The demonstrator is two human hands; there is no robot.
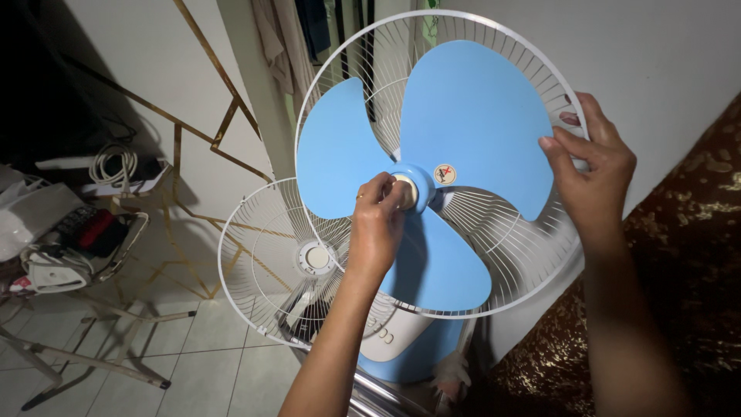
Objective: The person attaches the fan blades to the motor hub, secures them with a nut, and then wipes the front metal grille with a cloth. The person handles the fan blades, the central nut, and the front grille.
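tiled floor (208, 363) | left hand (376, 232) pinches hub cap (407, 191) | right hand (590, 174) fingers grip rear grille (494, 255) | three blades (463, 116)

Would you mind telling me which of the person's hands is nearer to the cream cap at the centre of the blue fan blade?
Left. The left hand has its fingers on the cream cap; the right hand grips the white rear guard's rim, off to the cap's right.

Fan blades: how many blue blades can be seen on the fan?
3. One blade points left, one blade points up and right, and one blade points down, partly behind the left hand at the hub.
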